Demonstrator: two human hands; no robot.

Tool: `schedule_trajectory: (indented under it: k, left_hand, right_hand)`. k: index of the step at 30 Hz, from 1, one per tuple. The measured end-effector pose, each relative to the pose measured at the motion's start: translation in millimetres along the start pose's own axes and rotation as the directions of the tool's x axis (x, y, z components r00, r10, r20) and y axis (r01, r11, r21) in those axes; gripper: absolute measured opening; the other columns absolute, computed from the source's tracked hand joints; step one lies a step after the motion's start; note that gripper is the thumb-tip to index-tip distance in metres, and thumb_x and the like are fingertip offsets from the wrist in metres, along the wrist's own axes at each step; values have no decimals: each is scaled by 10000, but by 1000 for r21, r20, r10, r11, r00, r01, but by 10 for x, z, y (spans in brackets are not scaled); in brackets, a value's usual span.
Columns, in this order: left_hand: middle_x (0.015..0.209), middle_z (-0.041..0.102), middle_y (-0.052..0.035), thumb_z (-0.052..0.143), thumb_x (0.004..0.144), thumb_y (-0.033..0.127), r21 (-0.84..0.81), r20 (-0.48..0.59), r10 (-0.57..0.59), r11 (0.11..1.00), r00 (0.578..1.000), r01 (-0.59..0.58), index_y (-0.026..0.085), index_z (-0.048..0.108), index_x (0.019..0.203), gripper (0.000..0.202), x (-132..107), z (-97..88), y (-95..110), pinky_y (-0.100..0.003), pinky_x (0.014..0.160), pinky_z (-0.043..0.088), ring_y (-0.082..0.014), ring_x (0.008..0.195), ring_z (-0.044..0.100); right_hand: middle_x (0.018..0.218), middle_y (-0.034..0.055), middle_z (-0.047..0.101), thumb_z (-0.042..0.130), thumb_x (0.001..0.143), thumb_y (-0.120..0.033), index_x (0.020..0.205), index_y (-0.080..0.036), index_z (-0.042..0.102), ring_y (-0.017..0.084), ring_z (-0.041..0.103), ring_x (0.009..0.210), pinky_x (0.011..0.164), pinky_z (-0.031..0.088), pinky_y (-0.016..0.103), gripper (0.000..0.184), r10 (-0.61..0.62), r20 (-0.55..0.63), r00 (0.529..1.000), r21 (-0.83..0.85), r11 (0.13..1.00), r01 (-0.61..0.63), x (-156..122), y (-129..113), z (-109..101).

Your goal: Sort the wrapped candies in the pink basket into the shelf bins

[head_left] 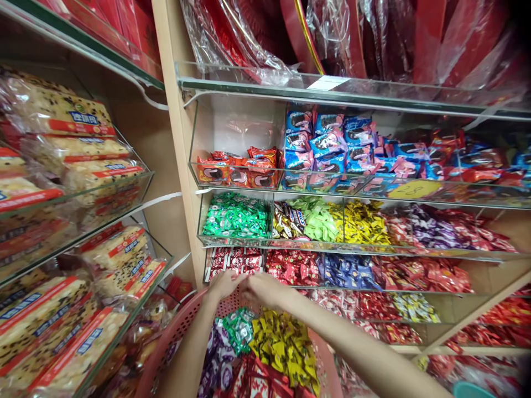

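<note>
My left hand (222, 285) and my right hand (265, 289) are close together over the far rim of a pink perforated plastic basket (182, 323). Both have bent fingers, and whatever lies inside them is hidden. Just beyond them is a shelf bin of red-and-white wrapped candies (234, 258). Inside the basket, under my forearms, lie green-wrapped candies (238, 329), yellow-wrapped candies (286, 345), purple-wrapped candies (218, 359) and red-wrapped candies (259, 381).
Glass-fronted shelves ahead hold green candies (236, 216), yellow candies (365, 222) and blue snack packs (327, 143). A wooden post (176, 138) stands left of them. Bagged puffed-rice bars (62, 110) fill the left shelves. A teal rim (473, 390) shows at lower right.
</note>
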State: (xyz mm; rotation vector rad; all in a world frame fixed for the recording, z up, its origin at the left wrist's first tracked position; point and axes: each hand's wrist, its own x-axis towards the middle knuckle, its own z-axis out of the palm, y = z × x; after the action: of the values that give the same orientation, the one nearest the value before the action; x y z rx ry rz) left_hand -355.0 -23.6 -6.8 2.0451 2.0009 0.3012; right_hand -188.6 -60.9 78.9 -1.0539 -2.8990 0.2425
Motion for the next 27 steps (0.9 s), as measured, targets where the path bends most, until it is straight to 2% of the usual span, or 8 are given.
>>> schedule_trajectory:
  k: [2,4,6,8,10,13,17,27]
  left_hand:
    - [890,684,-56,323,800,625,-16,12,1,1000,1000,-1,236,640,828,502,11,8,-7,-234,604,347,-208,810,615]
    - [894,683,-58,307,787,659,-35,5,8,999,1000,-7,236,644,831,542,16,19,-14,-237,619,353,-206,812,613]
    - [853,681,-62,264,771,704,-37,-13,8,999,1000,-9,225,638,780,608,13,27,-18,-237,607,346,-201,779,611]
    - [810,676,-62,237,761,728,-23,-29,12,1000,999,-13,215,620,727,641,6,30,-21,-234,582,329,-199,748,611]
    - [774,669,-58,226,762,731,-9,-45,25,1000,999,-25,209,600,692,646,2,28,-23,-230,563,309,-196,730,610]
    - [750,662,-54,224,768,725,3,-55,23,1000,998,-23,206,579,675,636,1,24,-27,-227,538,276,-195,714,606]
    - [749,658,-45,232,773,718,2,-55,26,1000,998,-26,207,563,670,617,5,25,-28,-223,527,252,-186,704,597]
    - [725,644,-32,259,774,709,-15,-45,17,1000,999,-18,206,559,668,596,11,34,-30,-223,532,258,-168,671,578]
  right_hand:
    - [846,59,684,497,822,-207,856,-182,668,169,599,782,630,365,236,176,-42,-112,993,-60,998,35,52,-30,-408]
    - [867,60,676,464,852,-198,881,-177,650,161,584,805,671,352,239,190,-41,-241,970,-135,991,9,124,-8,-755]
    - [899,81,669,443,864,-172,899,-161,638,176,564,845,708,339,259,198,-6,-352,936,-247,965,-87,208,61,-994]
    - [910,111,667,448,853,-134,893,-140,639,209,538,897,740,324,293,195,23,-393,919,-377,908,-183,291,152,-1113]
    - [913,134,669,462,839,-114,874,-122,649,240,508,944,772,304,330,191,14,-361,933,-495,845,-204,362,234,-1135]
    - [928,146,673,471,844,-141,872,-110,662,256,485,977,809,269,369,196,-26,-294,956,-574,804,-154,435,303,-1072]
    - [922,143,680,461,858,-176,877,-117,668,253,490,961,813,250,380,216,-13,-303,953,-557,814,-166,498,337,-981]
    - [859,142,681,444,838,-111,822,-132,672,250,500,921,806,246,382,230,26,-366,930,-523,821,-228,591,403,-906]
